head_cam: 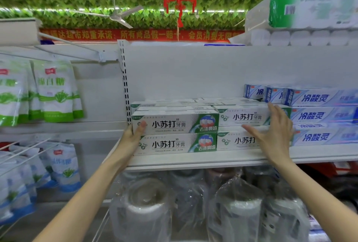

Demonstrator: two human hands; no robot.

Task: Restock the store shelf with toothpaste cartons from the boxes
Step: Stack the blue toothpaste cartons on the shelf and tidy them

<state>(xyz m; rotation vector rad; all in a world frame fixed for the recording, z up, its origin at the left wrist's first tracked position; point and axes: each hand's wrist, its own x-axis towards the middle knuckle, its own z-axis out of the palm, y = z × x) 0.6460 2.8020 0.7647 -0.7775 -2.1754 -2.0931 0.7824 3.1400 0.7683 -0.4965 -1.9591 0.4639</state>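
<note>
White-and-green toothpaste cartons stand two high on the white shelf (193,161). My left hand (133,137) grips the left end of the upper left carton (174,123), thumb on its front face. The lower left carton (174,144) lies under it. My right hand (275,131) rests flat with straight fingers on the fronts of the upper right carton (244,116) and the lower right carton (238,141). More of these cartons lie in rows behind.
Blue-and-white toothpaste cartons (319,115) are stacked to the right on the same shelf. Green-and-white bags (56,90) hang at the left. Plastic-wrapped rolls (147,203) fill the shelf below. Tissue packs (310,9) sit on top. A slotted upright (126,86) bounds the shelf's left side.
</note>
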